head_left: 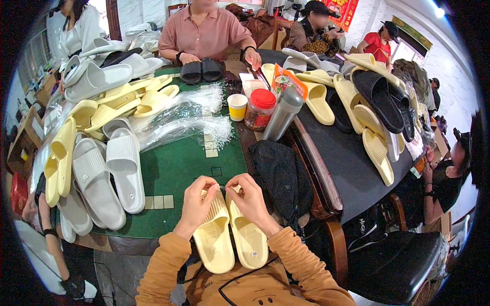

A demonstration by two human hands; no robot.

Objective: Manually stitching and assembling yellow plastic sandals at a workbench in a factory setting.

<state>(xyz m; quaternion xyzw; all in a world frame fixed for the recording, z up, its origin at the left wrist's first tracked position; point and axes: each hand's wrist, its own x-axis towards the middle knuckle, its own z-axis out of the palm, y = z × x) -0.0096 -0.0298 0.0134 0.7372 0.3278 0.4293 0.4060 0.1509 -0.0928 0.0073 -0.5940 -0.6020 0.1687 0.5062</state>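
A pair of pale yellow slide slippers, the left slipper (214, 247) and the right slipper (249, 239), lies side by side against my front with the toe ends away from me. My left hand (198, 201) and my right hand (251, 199) meet over the toe straps, each closed in a pinch. Between the fingertips runs a thin clear strand (221, 187), which looks like a plastic tie. Beyond my hands, bundles of clear plastic ties (189, 130) with white ends spread over the green tabletop (178, 176).
Grey slippers (99, 183) and yellow slippers (125, 102) are piled on the left. To the right stand a yellow cup (237, 108), a red-lidded jar (260, 109), a steel flask (283, 115) and a black mesh bag (278, 173). Across the table a person touches black slippers (201, 70).
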